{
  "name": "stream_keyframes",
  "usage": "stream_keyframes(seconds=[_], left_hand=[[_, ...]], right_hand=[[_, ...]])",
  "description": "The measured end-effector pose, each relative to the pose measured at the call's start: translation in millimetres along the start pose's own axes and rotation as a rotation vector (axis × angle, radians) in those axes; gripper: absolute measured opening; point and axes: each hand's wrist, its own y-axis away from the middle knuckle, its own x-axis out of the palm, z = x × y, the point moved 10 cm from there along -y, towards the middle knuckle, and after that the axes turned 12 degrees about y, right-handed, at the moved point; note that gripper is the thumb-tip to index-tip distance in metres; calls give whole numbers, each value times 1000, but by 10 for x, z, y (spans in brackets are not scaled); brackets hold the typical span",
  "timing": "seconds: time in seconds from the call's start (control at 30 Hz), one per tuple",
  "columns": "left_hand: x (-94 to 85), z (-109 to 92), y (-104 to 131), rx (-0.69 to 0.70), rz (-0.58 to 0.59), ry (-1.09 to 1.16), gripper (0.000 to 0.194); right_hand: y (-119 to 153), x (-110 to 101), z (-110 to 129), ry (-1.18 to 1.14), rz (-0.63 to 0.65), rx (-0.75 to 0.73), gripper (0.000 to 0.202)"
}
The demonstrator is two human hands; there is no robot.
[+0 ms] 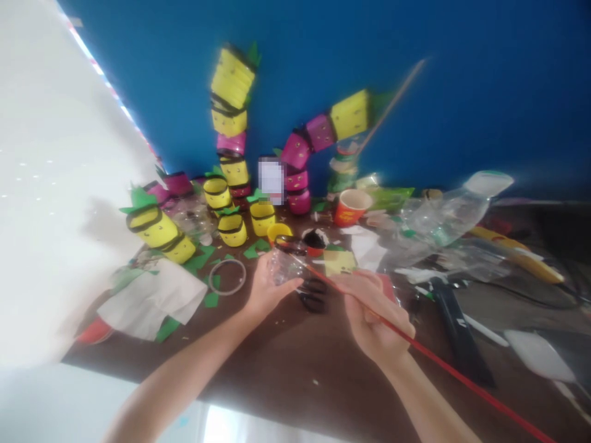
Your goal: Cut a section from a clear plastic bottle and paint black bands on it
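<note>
My left hand (270, 286) is wrapped round a small clear plastic cup (287, 267) with a black rim, near the middle of the table. My right hand (376, 311) grips a long thin red brush (443, 364), whose front end reaches the cup's rim. Just behind the cup are a small yellow cup (279, 232) and a small container of black paint (316, 240). Black-handled scissors (313, 295) lie between my hands, partly blurred. A yellow piece of paper (339, 263) lies beyond my right fingers.
Stacked yellow and purple cups (233, 123) stand against the blue wall. White paper (154, 298), green scraps and a tape roll (228, 277) lie left. A red paper cup (351, 208), clear bottles (455, 212) and a black tool (462, 332) are right.
</note>
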Motion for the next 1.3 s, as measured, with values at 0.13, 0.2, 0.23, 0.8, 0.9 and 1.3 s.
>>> stream_keyframes(seconds=[0.13,0.2,0.23,0.8,0.9,1.3], left_hand=[[5,11,-8,2,2,24,59],[-1,26,-12,-9,-1,29,59],[-6,33,-13,-14,-4,30,59],[-41,16,4,8,-46,4,63],[-34,-2,8,50,-39,-8,63],[-102,40,11,81,-61,-83,72]], right_hand=[[-35,-24,54,29,-13,-38,29],[-40,-32,62,45,-18,-47,27],[-39,-34,59,52,-19,-48,27],[55,-170,-75,110,-110,38,25],[70,-113,-82,59,-89,51,26],[-22,-83,205,171,-95,-95,25]])
